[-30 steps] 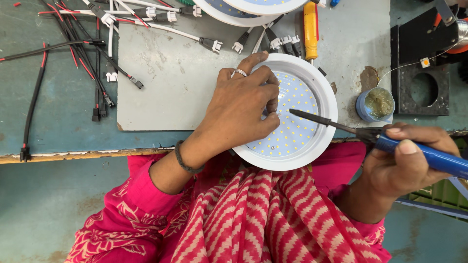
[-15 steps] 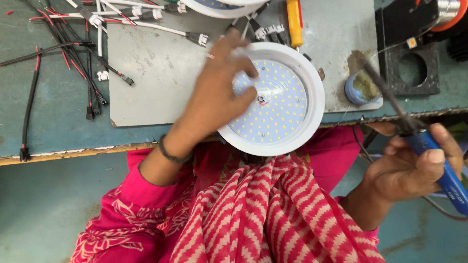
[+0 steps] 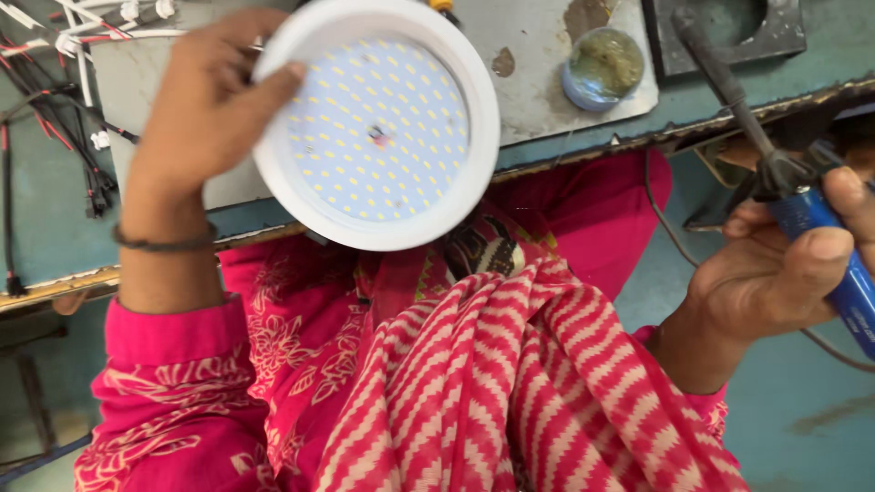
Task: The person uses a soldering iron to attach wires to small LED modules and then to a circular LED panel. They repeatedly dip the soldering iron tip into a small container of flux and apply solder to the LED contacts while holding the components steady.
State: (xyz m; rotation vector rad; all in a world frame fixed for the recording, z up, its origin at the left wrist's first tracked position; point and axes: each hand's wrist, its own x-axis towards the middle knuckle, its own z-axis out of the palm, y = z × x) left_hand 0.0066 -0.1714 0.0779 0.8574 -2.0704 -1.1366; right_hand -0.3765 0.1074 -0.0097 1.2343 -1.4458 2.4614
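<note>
My left hand (image 3: 205, 105) grips the left rim of a round white LED light panel (image 3: 378, 128), whose face is dotted with small yellow chips. The panel is lifted and tilted over the front edge of the workbench. My right hand (image 3: 784, 264) is closed around the blue handle of a soldering iron (image 3: 743, 109). Its dark shaft points up and left, away from the panel, toward a black block.
A small round tin of brownish flux (image 3: 602, 66) sits on a grey plate (image 3: 538, 82) on the teal workbench (image 3: 55, 237). Bundles of black, red and white wires with connectors (image 3: 55, 82) lie at the left. A black block with a round hole (image 3: 729, 27) stands at the top right.
My left hand has shifted from covering the panel's face to gripping its left rim and lifting it. The soldering iron has swung away from the panel to the right.
</note>
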